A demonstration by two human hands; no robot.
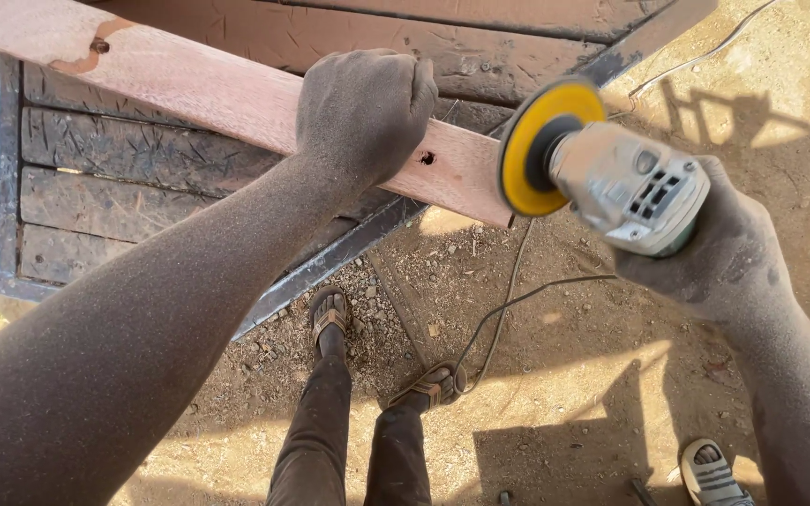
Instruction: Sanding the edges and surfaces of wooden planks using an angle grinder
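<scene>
The plank (236,94) lies slantwise across the desk (96,169), a metal frame with dark, scarred wooden slats, and its near end juts out past the frame's corner over the dirt ground (564,375). It is a long reddish board with a couple of small holes in it, one close to the free end. It looks stiff and fairly heavy to me, rough and dusty rather than slippery, so I judge it will not flex under pressure but could pivot on the frame's edge if pressed at the overhang. The sound place to hold it is where it rests on the frame, a little back from the end, and that is where my left hand (363,112) sits: fingers curled tight over the top edge, clamping the board down.

My right hand (724,253) is wrapped round the body of an angle grinder (625,183), grey and squat, fingers closed fully on it. Its yellow disc (541,145) faces the cut end of the plank, just beside it; I cannot tell whether it touches. The grinder looks dense and apt to kick, so a firm grip matters.

Its thin cable (503,309) trails down over the ground between my sandalled feet (330,314). At the lower right, the toe of another sandal (710,468) shows, someone else's.
</scene>
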